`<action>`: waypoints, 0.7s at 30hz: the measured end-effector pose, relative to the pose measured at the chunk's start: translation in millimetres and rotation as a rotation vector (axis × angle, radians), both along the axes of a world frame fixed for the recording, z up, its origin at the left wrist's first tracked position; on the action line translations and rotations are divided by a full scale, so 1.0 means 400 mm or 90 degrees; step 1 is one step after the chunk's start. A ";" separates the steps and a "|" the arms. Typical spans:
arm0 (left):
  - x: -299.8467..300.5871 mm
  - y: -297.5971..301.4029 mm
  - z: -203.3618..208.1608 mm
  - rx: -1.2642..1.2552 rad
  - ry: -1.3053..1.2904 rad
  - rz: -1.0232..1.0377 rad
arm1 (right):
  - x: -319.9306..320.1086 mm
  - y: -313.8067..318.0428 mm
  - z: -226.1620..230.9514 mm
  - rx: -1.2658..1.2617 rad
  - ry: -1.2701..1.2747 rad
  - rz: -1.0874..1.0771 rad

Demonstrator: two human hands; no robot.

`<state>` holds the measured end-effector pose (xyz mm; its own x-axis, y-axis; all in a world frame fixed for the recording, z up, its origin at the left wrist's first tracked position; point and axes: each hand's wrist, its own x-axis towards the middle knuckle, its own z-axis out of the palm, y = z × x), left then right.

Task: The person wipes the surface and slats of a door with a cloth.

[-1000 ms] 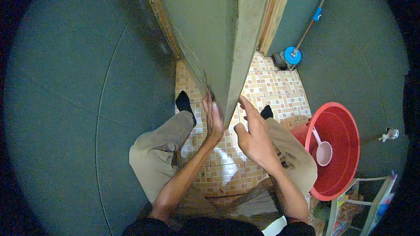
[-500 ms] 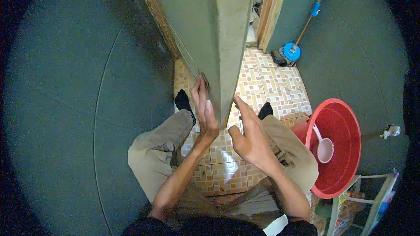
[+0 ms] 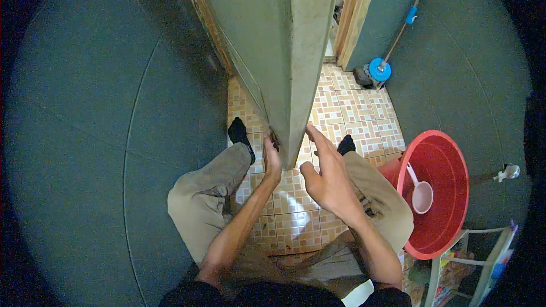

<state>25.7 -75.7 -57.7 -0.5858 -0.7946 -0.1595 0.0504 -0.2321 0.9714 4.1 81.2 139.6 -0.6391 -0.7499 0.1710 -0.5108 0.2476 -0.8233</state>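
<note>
A grey-green door-like panel (image 3: 304,51) stands upright between my knees, its narrow edge facing me. My left hand (image 3: 273,162) lies along the panel's left face near its lower end, fingers stretched forward and pressed inward. Under those fingers shows a small dark brown thing (image 3: 274,140), mostly hidden, so its kind is unclear. On the other side, my right hand (image 3: 327,173) has its fingers extended and its thumb spread apart. Its fingertips touch or nearly touch the panel's right side, and nothing is in that hand.
At the right stands a red tub (image 3: 463,193) with a pale pink dipper (image 3: 422,196) inside. A mop (image 3: 380,70) with a blue disc leans in the far right corner. A tap (image 3: 508,172) sticks out of the right wall, above a small rack (image 3: 489,267). Patterned tiles (image 3: 352,102) cover the floor.
My left hand has slid down the panel toward me, the dark thing moving with it. The panel has swung slightly right. My right hand has barely moved.
</note>
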 end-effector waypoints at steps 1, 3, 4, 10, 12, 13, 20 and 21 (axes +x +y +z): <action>-0.002 -0.003 0.000 0.001 0.003 0.003 | -0.001 -0.002 0.002 0.001 0.001 0.002; -0.002 0.001 0.033 -0.042 0.008 0.009 | -0.002 -0.004 -0.003 -0.009 -0.017 -0.002; 0.000 0.004 0.058 -0.106 0.022 0.015 | -0.002 -0.003 -0.003 -0.007 -0.020 -0.002; 0.017 0.029 0.191 -0.483 0.164 0.046 | -0.006 0.009 -0.005 0.020 -0.016 -0.023; 0.024 0.024 0.175 -0.463 0.188 0.050 | -0.001 0.004 -0.005 0.017 -0.016 -0.018; 0.029 0.017 0.131 -0.467 0.130 0.066 | 0.003 0.000 -0.003 0.013 -0.016 -0.014; 0.013 0.037 0.003 -0.329 -0.006 0.036 | -0.004 0.000 -0.010 0.030 -0.022 -0.034; 0.013 0.030 -0.013 -0.331 -0.007 0.038 | -0.003 -0.002 -0.007 0.030 -0.026 -0.040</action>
